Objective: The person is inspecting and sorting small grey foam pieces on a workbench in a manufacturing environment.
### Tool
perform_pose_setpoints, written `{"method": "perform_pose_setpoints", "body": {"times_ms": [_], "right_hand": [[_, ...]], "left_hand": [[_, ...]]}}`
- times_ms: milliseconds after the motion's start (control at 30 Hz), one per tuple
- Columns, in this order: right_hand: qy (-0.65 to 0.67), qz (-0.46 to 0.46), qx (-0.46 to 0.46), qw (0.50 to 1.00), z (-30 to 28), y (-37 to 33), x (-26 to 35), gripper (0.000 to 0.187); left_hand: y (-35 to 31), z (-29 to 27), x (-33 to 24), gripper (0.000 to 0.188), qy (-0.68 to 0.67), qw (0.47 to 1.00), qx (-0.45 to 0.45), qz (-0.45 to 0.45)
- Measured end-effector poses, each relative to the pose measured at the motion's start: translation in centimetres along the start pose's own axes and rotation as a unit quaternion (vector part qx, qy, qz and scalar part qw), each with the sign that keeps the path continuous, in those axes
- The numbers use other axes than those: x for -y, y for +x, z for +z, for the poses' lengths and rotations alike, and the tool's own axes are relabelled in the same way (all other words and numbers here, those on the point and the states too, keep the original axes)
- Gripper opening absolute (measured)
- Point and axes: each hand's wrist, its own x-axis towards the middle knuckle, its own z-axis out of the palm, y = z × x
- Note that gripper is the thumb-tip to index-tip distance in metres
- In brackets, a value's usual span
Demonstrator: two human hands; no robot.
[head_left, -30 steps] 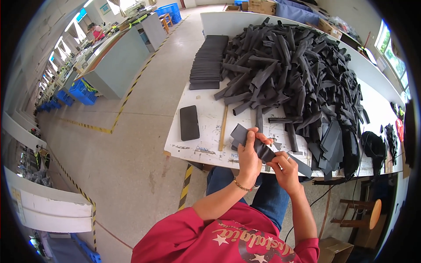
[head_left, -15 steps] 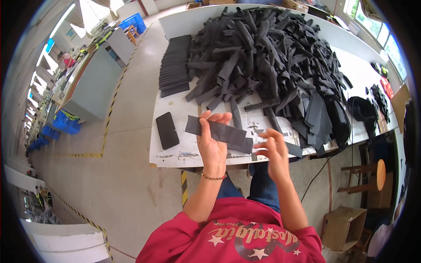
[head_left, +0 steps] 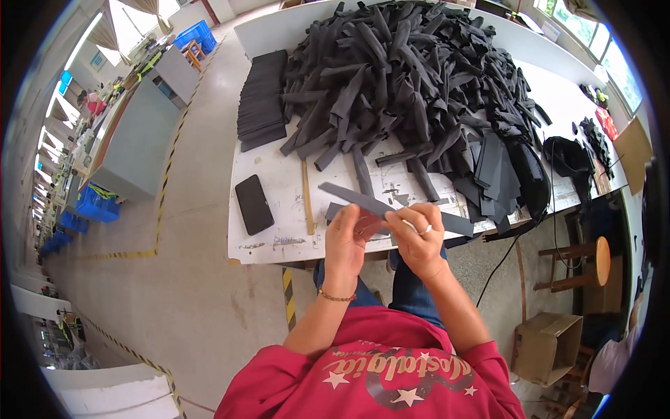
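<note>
My left hand (head_left: 347, 244) and my right hand (head_left: 421, 241) are close together over the table's front edge. Between them, a dark grey fabric strip (head_left: 352, 196) slants up and to the left, tilted nearly edge-on. The right thumb and fingers pinch its lower right end. Closed fingers of my left hand grip dark fabric too, a corner of which shows behind them; whether it is the same strip I cannot tell. Another dark strip (head_left: 457, 223) lies at the table edge, just right of my right hand.
A large heap of dark strips (head_left: 391, 84) covers the back of the white table (head_left: 279, 209). Left of it stands a neat row of stacked strips (head_left: 263, 98). A black phone (head_left: 254, 204) and a wooden stick (head_left: 308, 199) lie in front. Flat pieces (head_left: 499, 171) lie at right.
My right hand has moved in to meet the left and now pinches a strip. The strip, earlier flat across my left hand, is now tilted. The view has shifted slightly.
</note>
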Motion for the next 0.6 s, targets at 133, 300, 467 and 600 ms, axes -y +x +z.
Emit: {"method": "perform_pose_setpoints", "body": {"times_ms": [133, 300, 467, 600], "right_hand": [[0.046, 0.063, 0.09, 0.993, -0.9, -0.4, -0.4, 0.04], [0.42, 0.533, 0.037, 0.734, -0.2, -3.3, -0.9, 0.045], [0.452, 0.57, 0.023, 0.686, 1.0, -3.8, -0.5, 0.018], [0.404, 0.569, 0.119, 0.707, 0.8, -5.5, -1.7, 0.014]], "left_hand": [[0.0, 0.9, -0.9, 0.015, 0.079, 0.995, 0.032, 0.047], [0.2, 0.8, -1.2, 0.017, 0.152, 0.986, 0.039, 0.061], [0.6, -0.3, -0.3, 0.018, 0.158, 0.985, 0.044, 0.046], [1.4, -3.2, -1.6, 0.016, 0.199, 0.977, -0.032, 0.071]]}}
